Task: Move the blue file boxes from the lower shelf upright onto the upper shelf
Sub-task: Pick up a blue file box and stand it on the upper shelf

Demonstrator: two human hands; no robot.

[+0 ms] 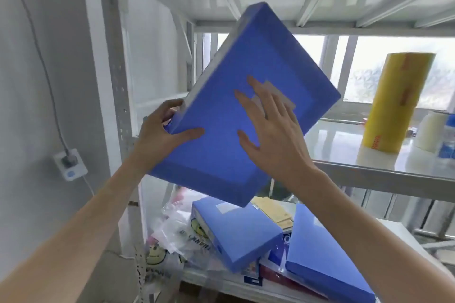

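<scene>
A blue file box (221,96) is tilted diagonally in the air in front of the upper shelf (344,145), its top corner pointing up toward the shelf above. My left hand (160,133) grips its lower left edge, thumb on the front face. My right hand (268,125) lies flat against the front face with fingers spread. Two more blue file boxes lie on the lower shelf (384,226): one (236,231) flat at the middle, another (327,256) slanted to its right.
A tall yellow tape roll (391,103), a white roll (430,130) and a bottle (448,138) stand at the right of the upper shelf. Plastic bags (170,241) and papers clutter the lower shelf's left. A wall socket (70,165) sits left of the rack post (120,81).
</scene>
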